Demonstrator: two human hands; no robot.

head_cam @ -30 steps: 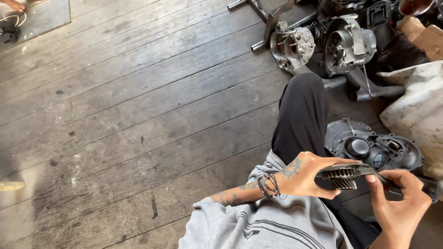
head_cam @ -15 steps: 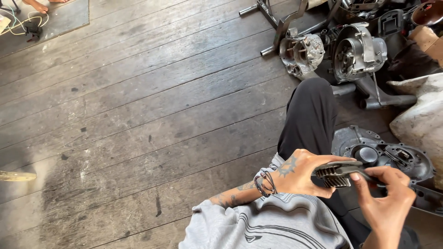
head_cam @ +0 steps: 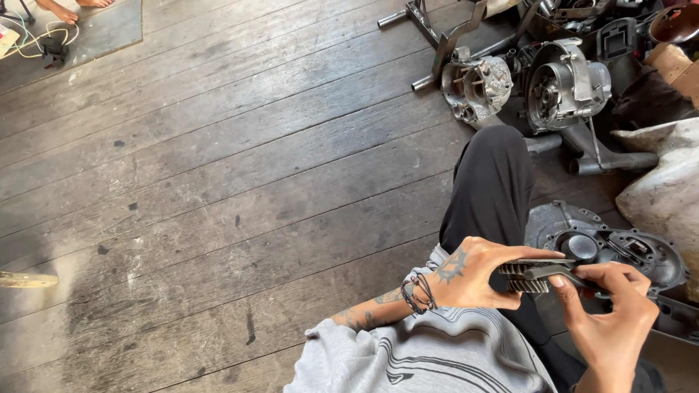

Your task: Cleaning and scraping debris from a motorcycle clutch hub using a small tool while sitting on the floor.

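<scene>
A dark toothed gear part (head_cam: 534, 275) sits low right, above the lap, gripped between both hands — its far end hidden. The left hand (head_cam: 477, 275) wraps it, fingers closed around the teeth; the right hand (head_cam: 610, 314) pinches the other end. Just beyond lies one round grey engine cover (head_cam: 604, 247), partly cut off. Farther up stand two engine casings (head_cam: 524, 84) on the plank floor (head_cam: 218, 182). Two bare feet (head_cam: 73, 9) show top left.

No packages, labels, signs, screens — none visible.
</scene>
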